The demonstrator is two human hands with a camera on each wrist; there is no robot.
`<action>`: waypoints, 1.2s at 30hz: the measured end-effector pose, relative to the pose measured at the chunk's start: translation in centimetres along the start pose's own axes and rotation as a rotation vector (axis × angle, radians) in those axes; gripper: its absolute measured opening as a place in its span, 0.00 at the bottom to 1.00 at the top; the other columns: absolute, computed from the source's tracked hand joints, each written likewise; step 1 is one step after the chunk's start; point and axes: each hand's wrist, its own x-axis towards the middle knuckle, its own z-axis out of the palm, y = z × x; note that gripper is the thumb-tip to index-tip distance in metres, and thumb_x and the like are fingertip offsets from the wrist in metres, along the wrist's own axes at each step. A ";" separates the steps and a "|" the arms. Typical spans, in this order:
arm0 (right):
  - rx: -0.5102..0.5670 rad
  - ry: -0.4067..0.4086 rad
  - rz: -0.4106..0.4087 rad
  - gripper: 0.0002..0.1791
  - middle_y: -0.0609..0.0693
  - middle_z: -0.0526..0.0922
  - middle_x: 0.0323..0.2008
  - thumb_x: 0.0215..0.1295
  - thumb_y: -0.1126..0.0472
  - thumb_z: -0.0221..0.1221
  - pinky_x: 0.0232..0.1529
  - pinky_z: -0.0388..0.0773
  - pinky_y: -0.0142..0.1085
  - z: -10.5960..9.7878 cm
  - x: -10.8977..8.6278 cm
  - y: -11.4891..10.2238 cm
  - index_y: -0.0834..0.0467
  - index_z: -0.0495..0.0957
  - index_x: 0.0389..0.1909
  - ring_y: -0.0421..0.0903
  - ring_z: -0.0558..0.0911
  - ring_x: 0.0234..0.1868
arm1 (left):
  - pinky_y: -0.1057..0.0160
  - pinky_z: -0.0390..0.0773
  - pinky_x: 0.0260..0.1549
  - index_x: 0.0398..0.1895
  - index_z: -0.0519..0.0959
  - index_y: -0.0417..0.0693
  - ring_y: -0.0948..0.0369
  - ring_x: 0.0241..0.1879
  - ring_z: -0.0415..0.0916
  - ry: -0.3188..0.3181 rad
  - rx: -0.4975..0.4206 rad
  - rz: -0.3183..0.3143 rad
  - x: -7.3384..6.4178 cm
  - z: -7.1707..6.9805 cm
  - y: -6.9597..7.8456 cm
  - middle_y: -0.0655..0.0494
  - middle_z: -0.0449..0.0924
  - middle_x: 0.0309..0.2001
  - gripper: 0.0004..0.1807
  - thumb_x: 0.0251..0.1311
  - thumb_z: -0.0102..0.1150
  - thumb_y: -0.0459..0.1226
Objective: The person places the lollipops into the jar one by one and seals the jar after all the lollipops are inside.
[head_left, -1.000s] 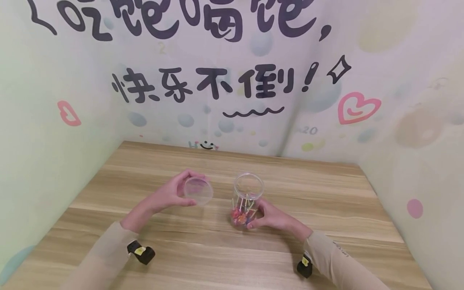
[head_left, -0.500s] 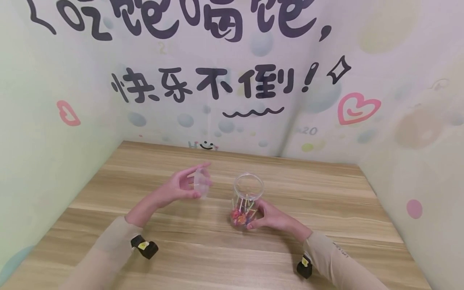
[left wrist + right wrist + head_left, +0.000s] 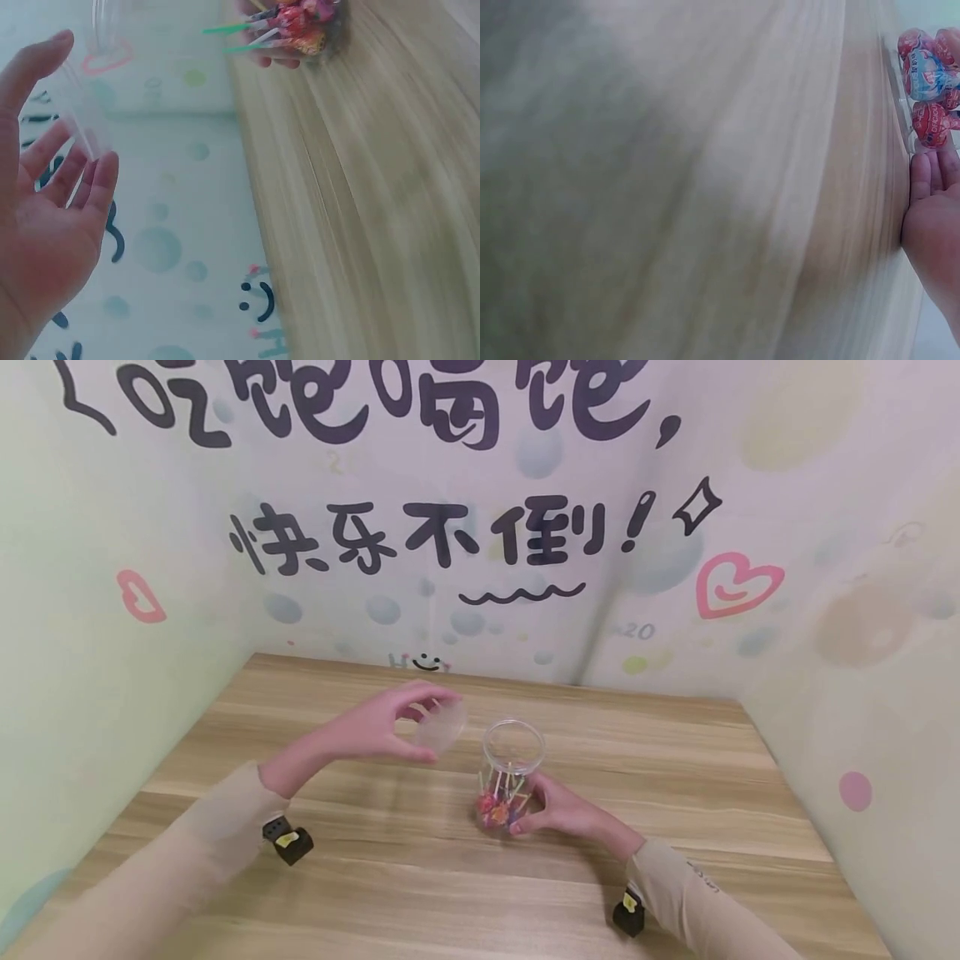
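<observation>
A clear plastic jar [image 3: 514, 745] stands upright on the table, its mouth uncovered. Wrapped lollipops [image 3: 495, 810] lie heads-down at its bottom, sticks pointing up; red and blue wrappers show on the lollipops [image 3: 928, 75] in the right wrist view. Low on the jar's right side, my right hand [image 3: 558, 808] holds it with thumb in front and fingers behind. My left hand [image 3: 382, 722] grips a round translucent lid [image 3: 442, 727] by its edge, thumb and fingers on opposite sides. The lid is tilted, in the air to the left of the jar and close to its rim.
The wood-grain table [image 3: 360, 877] meets a printed wall [image 3: 337, 618] at the back, with side walls left and right. A black wrist camera [image 3: 288, 842] hangs below the left sleeve and another black camera [image 3: 628, 914] below the right one.
My left hand has risen and moved right toward the jar, turning the lid on the way. The right hand and the jar have stayed in place.
</observation>
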 end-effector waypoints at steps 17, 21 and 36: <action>0.007 -0.009 -0.003 0.48 0.53 0.73 0.65 0.51 0.58 0.71 0.72 0.60 0.56 -0.1 0.0 0.1 0.57 0.59 0.72 0.52 0.72 0.66 | 0.59 0.79 0.51 0.66 0.72 0.53 0.59 0.50 0.74 -0.087 0.267 0.040 4.2 1.0 5.3 0.54 0.73 0.51 0.43 0.44 0.77 0.50; 0.026 -0.029 -0.011 0.48 0.53 0.74 0.64 0.52 0.58 0.70 0.71 0.62 0.54 0.0 0.0 0.0 0.56 0.57 0.73 0.51 0.73 0.64 | 0.61 0.78 0.49 0.66 0.73 0.55 0.60 0.49 0.73 -0.089 0.293 0.069 4.6 2.2 5.4 0.55 0.74 0.52 0.42 0.44 0.77 0.50; 0.026 -0.033 -0.029 0.44 0.53 0.76 0.60 0.53 0.59 0.70 0.66 0.67 0.47 -0.1 0.0 0.1 0.56 0.60 0.70 0.49 0.76 0.59 | 0.58 0.75 0.56 0.65 0.73 0.56 0.61 0.55 0.68 -0.037 0.324 0.100 5.2 4.7 5.0 0.58 0.73 0.54 0.42 0.42 0.78 0.50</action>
